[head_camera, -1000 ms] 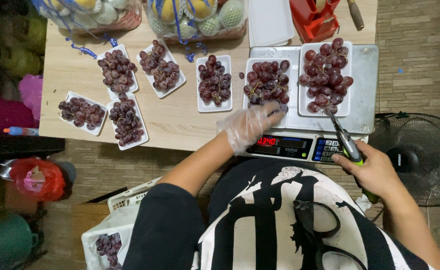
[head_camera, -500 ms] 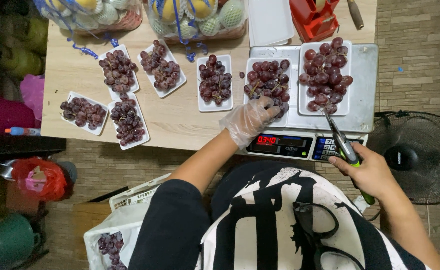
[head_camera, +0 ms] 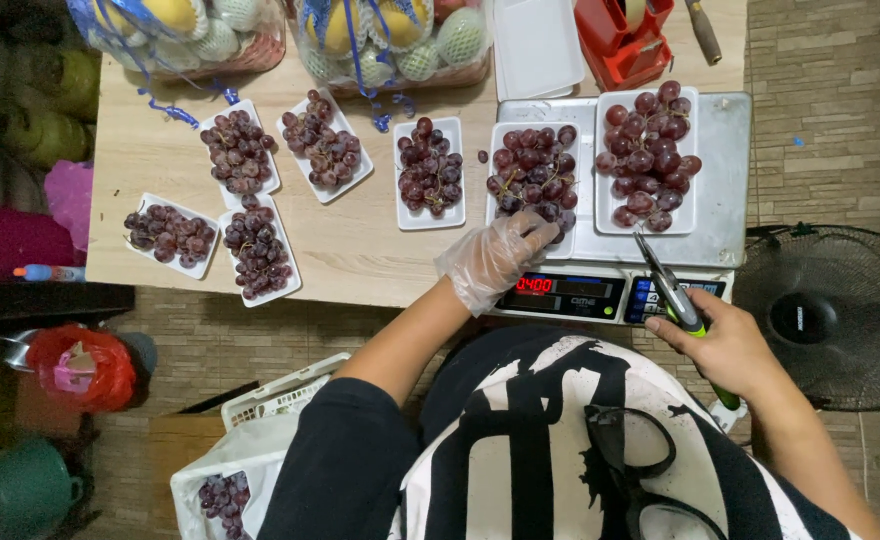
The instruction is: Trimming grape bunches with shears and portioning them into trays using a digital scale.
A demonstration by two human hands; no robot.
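Gloved left hand (head_camera: 495, 258) lays a loose grip on the scale's near tray (head_camera: 533, 180); right hand (head_camera: 725, 345) clasps scissors (head_camera: 672, 292). Five filled trays (head_camera: 245, 200) wait on the surface (two remain on the scale (head_camera: 720, 170)).

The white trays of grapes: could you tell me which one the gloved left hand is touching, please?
The left hand touches the left-hand tray of the two on the scale. The tray beside it and those on the table go untouched.
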